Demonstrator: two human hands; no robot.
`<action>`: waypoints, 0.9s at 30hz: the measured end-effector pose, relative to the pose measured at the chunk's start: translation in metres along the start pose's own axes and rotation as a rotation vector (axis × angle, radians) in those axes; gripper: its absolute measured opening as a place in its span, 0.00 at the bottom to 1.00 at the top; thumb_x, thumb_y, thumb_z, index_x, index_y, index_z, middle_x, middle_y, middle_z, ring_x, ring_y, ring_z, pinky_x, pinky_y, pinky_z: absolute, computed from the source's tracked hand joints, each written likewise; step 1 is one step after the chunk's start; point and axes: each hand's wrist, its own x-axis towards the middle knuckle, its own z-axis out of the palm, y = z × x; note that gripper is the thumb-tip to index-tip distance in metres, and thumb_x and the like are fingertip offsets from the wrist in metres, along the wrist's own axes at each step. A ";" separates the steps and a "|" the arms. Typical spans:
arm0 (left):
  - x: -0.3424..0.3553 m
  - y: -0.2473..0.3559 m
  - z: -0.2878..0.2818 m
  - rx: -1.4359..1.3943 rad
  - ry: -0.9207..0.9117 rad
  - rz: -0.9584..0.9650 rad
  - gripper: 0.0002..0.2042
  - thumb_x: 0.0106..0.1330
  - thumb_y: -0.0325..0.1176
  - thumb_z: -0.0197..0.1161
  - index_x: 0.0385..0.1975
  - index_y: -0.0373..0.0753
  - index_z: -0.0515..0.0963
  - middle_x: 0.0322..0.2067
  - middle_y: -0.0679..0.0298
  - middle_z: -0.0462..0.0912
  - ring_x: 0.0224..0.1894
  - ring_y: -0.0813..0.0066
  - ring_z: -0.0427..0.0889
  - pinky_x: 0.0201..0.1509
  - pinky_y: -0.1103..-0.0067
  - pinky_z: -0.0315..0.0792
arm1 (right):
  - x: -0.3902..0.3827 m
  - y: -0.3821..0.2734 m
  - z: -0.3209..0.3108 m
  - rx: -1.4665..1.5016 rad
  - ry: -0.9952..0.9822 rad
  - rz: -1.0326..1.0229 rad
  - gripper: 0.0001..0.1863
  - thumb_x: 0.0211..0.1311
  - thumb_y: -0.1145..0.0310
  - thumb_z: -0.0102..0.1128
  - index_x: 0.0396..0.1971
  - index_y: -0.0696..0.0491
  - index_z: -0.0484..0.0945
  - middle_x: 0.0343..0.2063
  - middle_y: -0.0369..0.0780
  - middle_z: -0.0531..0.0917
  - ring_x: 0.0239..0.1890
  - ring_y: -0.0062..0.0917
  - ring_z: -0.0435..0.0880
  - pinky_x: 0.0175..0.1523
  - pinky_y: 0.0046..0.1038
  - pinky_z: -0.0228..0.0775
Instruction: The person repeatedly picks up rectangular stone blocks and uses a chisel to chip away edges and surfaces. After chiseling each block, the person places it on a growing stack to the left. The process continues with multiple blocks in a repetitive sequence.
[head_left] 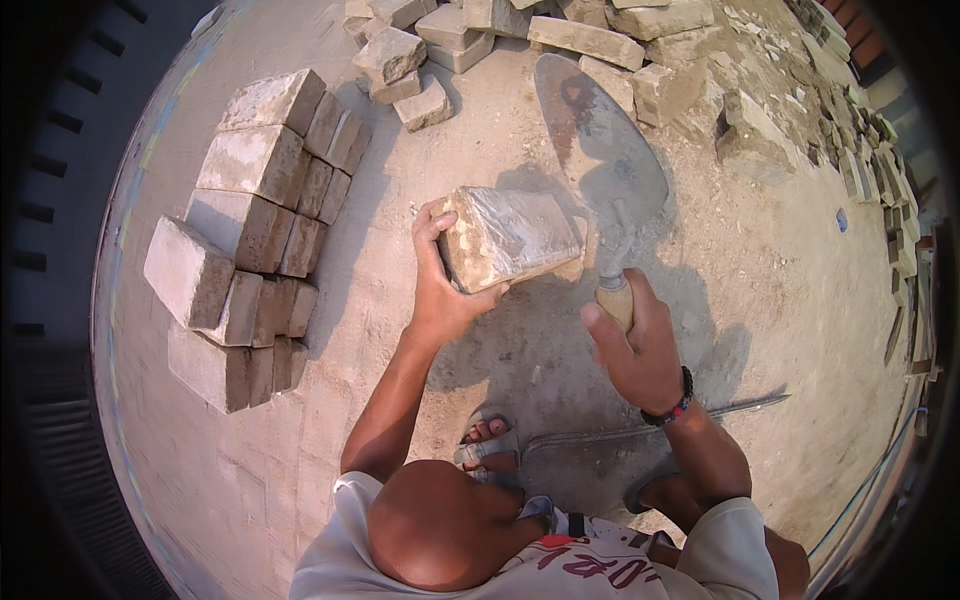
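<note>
My left hand (445, 305) grips the near-left end of a pale, dusty brick (520, 235), thumb along its near side and fingers over the far corner. The brick is tilted, its top face rough with grey patches. Whether its underside touches the ground I cannot tell. In my right hand (645, 350) is a trowel (610, 150), the fist wrapped round its wooden handle. Its broad, pointed blade, grey with a reddish-brown stain, points away from me, just right of the brick.
At left stands a stepped stack of bricks (250, 165) in rows. Loose bricks (585, 40) are heaped at the far side, with rubble (760, 130) to the right. A thin rod (650, 415) lies on the dusty ground near my sandalled foot (488, 445).
</note>
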 end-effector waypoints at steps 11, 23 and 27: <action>0.006 -0.003 -0.004 0.087 -0.004 0.037 0.50 0.39 0.29 0.80 0.64 0.47 0.53 0.66 0.52 0.50 0.69 0.54 0.58 0.71 0.63 0.63 | -0.010 0.011 0.014 -0.040 0.044 -0.155 0.23 0.66 0.59 0.58 0.46 0.65 0.69 0.24 0.55 0.81 0.30 0.50 0.84 0.36 0.40 0.73; 0.007 -0.003 0.003 0.039 0.018 0.045 0.50 0.39 0.28 0.80 0.64 0.46 0.53 0.67 0.52 0.50 0.69 0.54 0.58 0.71 0.64 0.63 | 0.001 0.028 0.015 -0.246 -0.067 0.019 0.21 0.65 0.59 0.58 0.45 0.64 0.69 0.23 0.50 0.81 0.30 0.46 0.84 0.35 0.39 0.72; 0.002 -0.006 0.000 0.104 0.015 0.044 0.51 0.42 0.35 0.82 0.65 0.46 0.52 0.66 0.52 0.51 0.69 0.56 0.59 0.72 0.64 0.64 | -0.018 0.016 0.019 -0.082 -0.042 -0.145 0.22 0.65 0.58 0.59 0.45 0.63 0.70 0.23 0.49 0.81 0.30 0.48 0.84 0.34 0.40 0.72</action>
